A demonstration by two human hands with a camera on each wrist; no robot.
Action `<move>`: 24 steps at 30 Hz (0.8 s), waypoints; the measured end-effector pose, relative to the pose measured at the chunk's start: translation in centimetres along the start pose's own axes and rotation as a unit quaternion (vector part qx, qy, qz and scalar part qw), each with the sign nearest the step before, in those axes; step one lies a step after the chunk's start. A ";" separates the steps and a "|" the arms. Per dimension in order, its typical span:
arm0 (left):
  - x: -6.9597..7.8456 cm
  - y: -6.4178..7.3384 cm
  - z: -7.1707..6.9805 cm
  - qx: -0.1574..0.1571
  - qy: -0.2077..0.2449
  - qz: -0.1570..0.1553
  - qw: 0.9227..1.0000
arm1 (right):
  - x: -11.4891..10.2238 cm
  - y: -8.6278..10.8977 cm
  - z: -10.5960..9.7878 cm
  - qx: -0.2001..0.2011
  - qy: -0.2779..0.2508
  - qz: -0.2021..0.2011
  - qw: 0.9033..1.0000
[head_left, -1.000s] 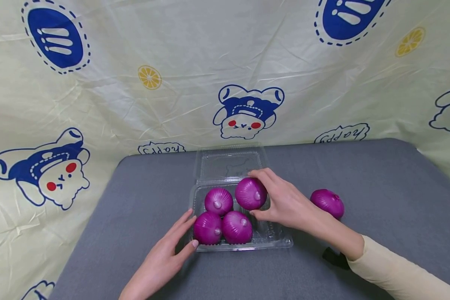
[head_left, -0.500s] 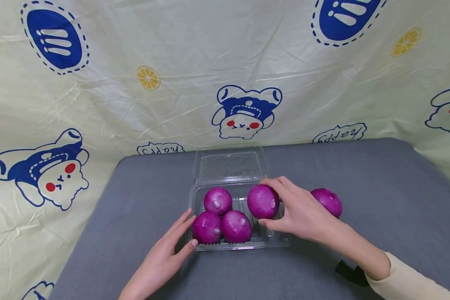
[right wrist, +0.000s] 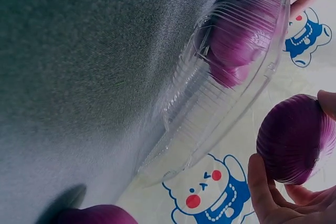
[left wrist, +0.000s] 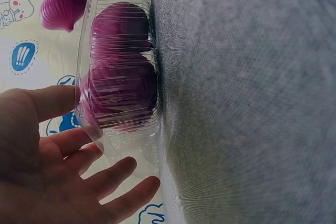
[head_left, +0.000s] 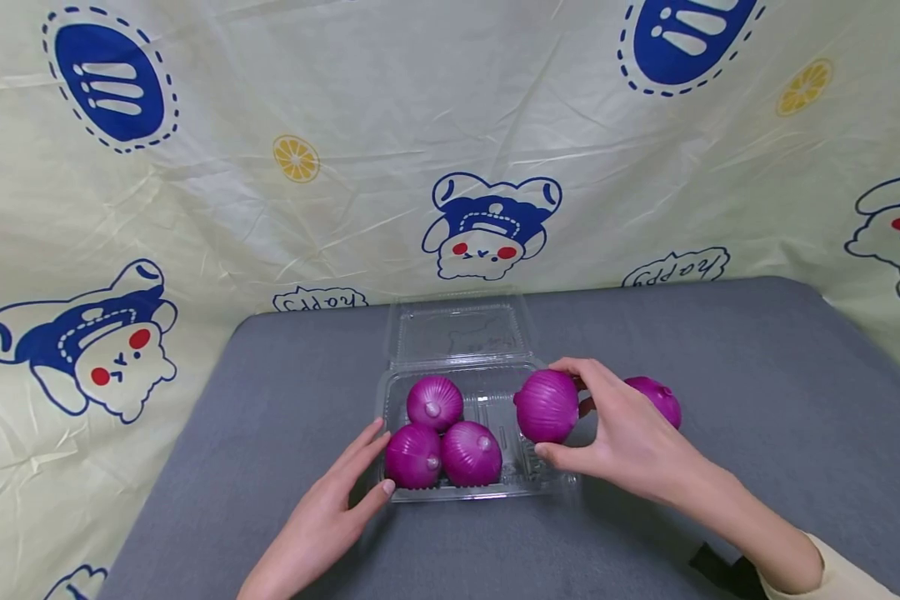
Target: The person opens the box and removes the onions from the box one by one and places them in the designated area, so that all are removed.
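My right hand (head_left: 630,433) grips a purple onion (head_left: 546,406) over the right side of a clear plastic clamshell box (head_left: 487,493). In the right wrist view that onion (right wrist: 294,139) is raised above the box rim, thumb and fingers round it. Inside the box, toward the left, sit three more onions (head_left: 472,453). My left hand (head_left: 322,517) rests against the box's left edge, fingers spread; the left wrist view shows its fingers (left wrist: 118,177) straight beside the clear wall.
Another purple onion (head_left: 656,400) lies on the grey tabletop (head_left: 285,400) right of the box, partly behind my right hand. The box's lid (head_left: 461,329) is folded back toward the patterned curtain (head_left: 360,225). A black object (head_left: 720,571) shows near my right wrist.
My right hand has carried its onion rightward, away from the three in the box, and turned it a little. The left hand has stayed at the box edge.
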State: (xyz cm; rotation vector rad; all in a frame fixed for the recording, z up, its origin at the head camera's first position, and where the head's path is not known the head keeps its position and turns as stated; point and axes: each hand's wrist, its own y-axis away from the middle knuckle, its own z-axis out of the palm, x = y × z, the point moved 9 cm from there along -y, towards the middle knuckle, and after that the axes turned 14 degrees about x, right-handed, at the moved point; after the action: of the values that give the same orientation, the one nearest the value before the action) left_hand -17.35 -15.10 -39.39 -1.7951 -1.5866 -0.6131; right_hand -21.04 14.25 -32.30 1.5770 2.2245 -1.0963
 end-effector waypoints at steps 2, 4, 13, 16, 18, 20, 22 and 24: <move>0.0 0.0 0.0 0.000 0.001 0.000 1.000 | 0.2 0.3 -0.5 0.005 0.006 0.006 1.000; 0.1 0.0 0.0 0.000 0.001 0.000 1.000 | 0.3 0.6 -1.0 0.012 0.012 0.011 1.000; 0.0 0.1 0.0 0.001 0.000 -0.002 1.000 | 0.9 1.9 -3.0 0.048 -0.017 0.037 0.998; -0.1 0.0 0.0 -0.001 -0.001 -0.005 1.000 | 1.0 2.3 -3.8 0.071 -0.027 0.033 0.997; -0.1 0.0 0.0 -0.003 -0.001 -0.007 1.000 | 1.2 2.5 -4.3 0.084 -0.032 0.035 0.995; -0.1 0.0 0.1 -0.003 -0.001 -0.007 1.000 | 1.4 2.7 -4.8 0.097 -0.041 0.040 0.994; -0.1 0.0 0.1 -0.003 -0.001 -0.006 1.000 | 1.7 3.0 -5.3 0.115 -0.052 0.045 0.991; -0.1 0.0 0.1 -0.003 -0.002 -0.005 1.000 | 2.0 3.2 -5.9 0.136 -0.067 0.050 0.987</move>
State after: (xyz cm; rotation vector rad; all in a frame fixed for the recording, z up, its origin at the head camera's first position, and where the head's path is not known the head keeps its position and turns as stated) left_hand -17.36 -15.11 -39.50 -1.7942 -1.5992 -0.6202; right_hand -17.61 20.15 -30.63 1.6402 1.9535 -1.4799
